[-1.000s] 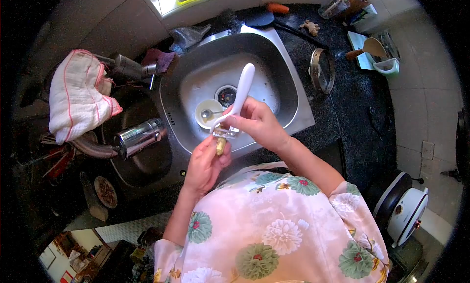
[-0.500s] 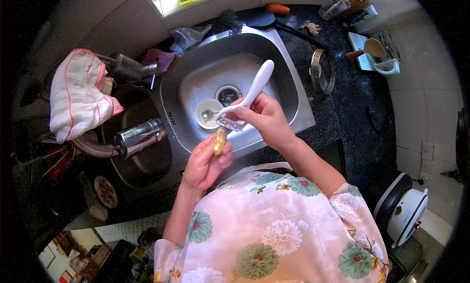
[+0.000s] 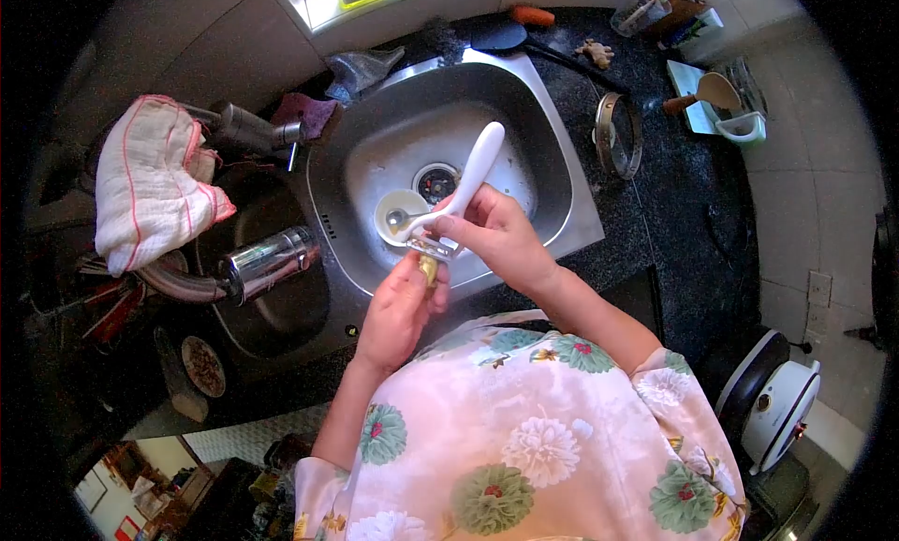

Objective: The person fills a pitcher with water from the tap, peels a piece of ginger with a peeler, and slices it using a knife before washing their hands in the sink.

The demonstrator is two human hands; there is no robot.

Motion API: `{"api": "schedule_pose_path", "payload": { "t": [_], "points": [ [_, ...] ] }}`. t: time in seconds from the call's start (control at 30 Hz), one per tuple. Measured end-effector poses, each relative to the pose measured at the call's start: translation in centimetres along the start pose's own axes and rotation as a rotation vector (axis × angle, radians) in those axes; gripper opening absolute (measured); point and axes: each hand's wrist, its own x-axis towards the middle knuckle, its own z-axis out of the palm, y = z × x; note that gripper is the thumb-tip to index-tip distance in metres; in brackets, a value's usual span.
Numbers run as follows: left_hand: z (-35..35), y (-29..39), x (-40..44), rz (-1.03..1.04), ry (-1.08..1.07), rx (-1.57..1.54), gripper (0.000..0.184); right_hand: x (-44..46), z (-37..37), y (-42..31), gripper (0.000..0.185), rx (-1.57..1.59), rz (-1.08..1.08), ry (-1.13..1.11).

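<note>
My right hand (image 3: 496, 230) is closed around the lower handle of a white peeler (image 3: 478, 171), whose handle points up and to the right. The peeler's metal head rests at the upper end of a small yellowish piece of ginger (image 3: 429, 270). My left hand (image 3: 401, 311) pinches that piece from below, its fingers hiding part of it. Just beyond the peeler head, a small white bowl (image 3: 382, 224) with a metal spoon (image 3: 397, 218) in it sits in the sink (image 3: 375, 157), beside the drain (image 3: 435, 181).
A cloth (image 3: 154, 185) hangs over the faucet at left, above a chrome cylinder (image 3: 272, 265). Behind the sink lie a black spatula (image 3: 501, 38), a carrot (image 3: 532, 16) and a ginger root (image 3: 596, 54). A metal ring (image 3: 618, 135) and wooden spoon (image 3: 716, 90) are at right.
The peeler first lifted off the piece and tilted right, then came back down onto it. The piece in my left hand has turned and is more covered by the fingers.
</note>
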Motion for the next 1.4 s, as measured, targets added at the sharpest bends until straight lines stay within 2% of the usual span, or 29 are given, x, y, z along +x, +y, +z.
{"api": "schedule_pose_path", "payload": {
  "t": [0.17, 0.57, 0.77, 0.87, 1.07, 1.17, 1.27, 1.4],
  "points": [
    [-0.7, -0.5, 0.0, 0.007, -0.001, 0.065, 0.028, -0.3, 0.5, 0.1, 0.019, 0.054, 0.080, -0.019],
    [-0.5, -0.1, -0.2, 0.001, -0.042, -0.027, 0.042, 0.2, -0.6, 0.3, 0.019, -0.049, -0.047, 0.090],
    [-0.2, 0.3, 0.0, -0.016, -0.017, -0.040, 0.042, 0.2, -0.2, 0.0, 0.018, 0.183, 0.049, 0.156],
    [-0.4, 0.0, -0.1, -0.015, -0.002, -0.006, 0.043, 0.4, -0.4, 0.5, 0.016, 0.108, 0.012, 0.144],
    [-0.8, 0.4, -0.2, -0.081, -0.011, -0.206, 0.032, 0.7, -1.2, 0.2, 0.016, 0.185, 0.076, 0.248],
    [-1.0, 0.5, 0.1, -0.078, -0.037, -0.287, 0.027, 0.4, -0.4, 0.2, 0.018, 0.129, 0.036, 0.219],
    [-1.1, 0.0, 0.4, -0.076, 0.010, -0.254, 0.028, 0.0, 0.4, 1.3, 0.020, 0.098, -0.001, 0.109],
    [-1.1, -0.9, 0.5, -0.035, 0.030, -0.258, 0.030, -0.3, 0.8, 1.3, 0.021, 0.012, -0.051, 0.096]
  ]
}}
